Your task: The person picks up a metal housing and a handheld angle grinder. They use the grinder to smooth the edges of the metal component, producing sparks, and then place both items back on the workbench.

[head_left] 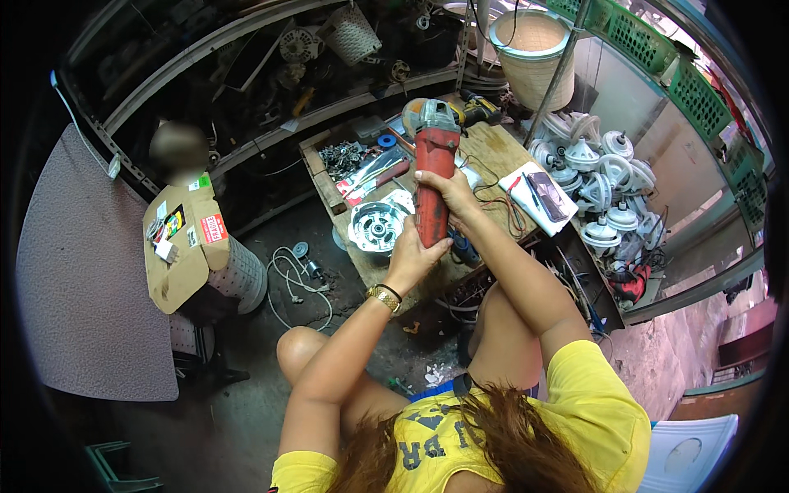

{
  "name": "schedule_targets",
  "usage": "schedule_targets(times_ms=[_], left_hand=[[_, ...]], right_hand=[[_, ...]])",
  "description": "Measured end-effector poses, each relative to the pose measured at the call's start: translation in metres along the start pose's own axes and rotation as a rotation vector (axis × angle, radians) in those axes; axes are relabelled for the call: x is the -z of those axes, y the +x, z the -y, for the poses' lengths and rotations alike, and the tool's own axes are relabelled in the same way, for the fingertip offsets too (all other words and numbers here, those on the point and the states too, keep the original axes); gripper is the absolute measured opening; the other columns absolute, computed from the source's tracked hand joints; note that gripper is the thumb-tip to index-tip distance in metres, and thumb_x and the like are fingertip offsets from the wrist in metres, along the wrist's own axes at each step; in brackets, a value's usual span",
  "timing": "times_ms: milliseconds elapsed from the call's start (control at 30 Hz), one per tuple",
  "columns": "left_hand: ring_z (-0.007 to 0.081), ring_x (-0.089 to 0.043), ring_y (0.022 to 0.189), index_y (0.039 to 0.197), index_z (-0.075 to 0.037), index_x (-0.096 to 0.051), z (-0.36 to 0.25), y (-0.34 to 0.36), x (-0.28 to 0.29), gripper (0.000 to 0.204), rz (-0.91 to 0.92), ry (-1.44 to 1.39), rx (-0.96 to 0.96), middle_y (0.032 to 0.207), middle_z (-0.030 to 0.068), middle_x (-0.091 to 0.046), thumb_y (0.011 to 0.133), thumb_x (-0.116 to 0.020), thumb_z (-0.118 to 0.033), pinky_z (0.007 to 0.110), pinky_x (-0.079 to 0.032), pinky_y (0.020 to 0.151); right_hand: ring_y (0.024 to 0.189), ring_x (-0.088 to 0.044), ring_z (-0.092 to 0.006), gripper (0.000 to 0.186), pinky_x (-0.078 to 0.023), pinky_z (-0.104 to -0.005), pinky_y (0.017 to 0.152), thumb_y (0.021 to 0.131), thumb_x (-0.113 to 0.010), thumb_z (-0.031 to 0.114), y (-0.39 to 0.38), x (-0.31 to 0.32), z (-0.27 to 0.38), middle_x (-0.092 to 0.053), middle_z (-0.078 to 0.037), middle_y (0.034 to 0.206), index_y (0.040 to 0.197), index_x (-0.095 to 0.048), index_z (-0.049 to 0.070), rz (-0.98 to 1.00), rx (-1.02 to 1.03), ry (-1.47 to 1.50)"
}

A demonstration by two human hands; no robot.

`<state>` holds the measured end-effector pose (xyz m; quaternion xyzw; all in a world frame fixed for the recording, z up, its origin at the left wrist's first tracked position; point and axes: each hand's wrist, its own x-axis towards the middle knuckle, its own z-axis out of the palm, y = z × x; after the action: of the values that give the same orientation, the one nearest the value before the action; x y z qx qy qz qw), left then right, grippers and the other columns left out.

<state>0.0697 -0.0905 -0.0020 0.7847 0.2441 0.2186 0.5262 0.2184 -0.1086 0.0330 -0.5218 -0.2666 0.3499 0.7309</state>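
A worn red angle grinder (434, 160) with a grey metal head is held upright above the low wooden workbench, its disc partly seen behind the head. My left hand (415, 255) is closed around the lower end of its body. From the right, my right hand (452, 197) wraps the middle of the body, thumb across the front. Just left of the grinder lies a white round slotted metal housing (376, 228). Behind it are a dark red-handled tool (393, 172) on a flat packet and a blue ring of tape (386, 141).
Several white fan-motor parts (616, 177) are heaped at the right. A phone (552, 197) lies on white paper near them. Loose screws (345, 158) fill the bench's far left corner, and a yellow-black drill (478, 108) lies at the back. A cardboard box (177, 271) and a coiled cord (297, 275) are at left.
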Motion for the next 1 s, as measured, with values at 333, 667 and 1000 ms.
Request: schedule_targets(times_ms=[333,667,1000], left_hand=[[0.0371,-0.06,0.091,0.108,0.007,-0.046,0.03,-0.019,-0.038,0.058,-0.301,-0.117,0.127,0.101,0.0256,-0.061,0.085,-0.069,-0.041,0.042,-0.045,0.084],[0.0354,-0.061,0.072,0.103,0.002,-0.061,0.034,-0.018,-0.046,0.043,-0.309,0.006,0.023,0.079,0.0217,-0.065,0.089,-0.062,-0.039,0.043,-0.046,0.069],[0.0394,-0.066,0.087,0.099,0.002,-0.06,0.079,0.034,0.11,0.062,-0.383,0.514,0.411,0.095,0.0248,-0.067,0.077,-0.065,-0.056,0.045,-0.051,0.075]], right_hand=[[0.065,-0.062,-0.016,0.045,-0.054,-0.0303,0.056,0.071,-0.078,0.009,0.014,-0.001,0.0,-0.062,-0.009,0.086,0.106,-0.052,-0.001,-0.034,0.141,0.004],[0.07,-0.062,-0.016,0.047,-0.055,-0.0305,0.06,0.069,-0.079,0.01,0.014,0.005,-0.016,-0.062,-0.009,0.089,0.107,-0.054,-0.001,-0.067,0.13,-0.075],[0.067,-0.061,-0.0162,0.045,-0.053,-0.0307,0.059,0.069,-0.079,0.013,0.012,0.042,-0.005,-0.061,-0.008,0.087,0.104,-0.054,-0.001,-0.112,0.005,-0.033]])
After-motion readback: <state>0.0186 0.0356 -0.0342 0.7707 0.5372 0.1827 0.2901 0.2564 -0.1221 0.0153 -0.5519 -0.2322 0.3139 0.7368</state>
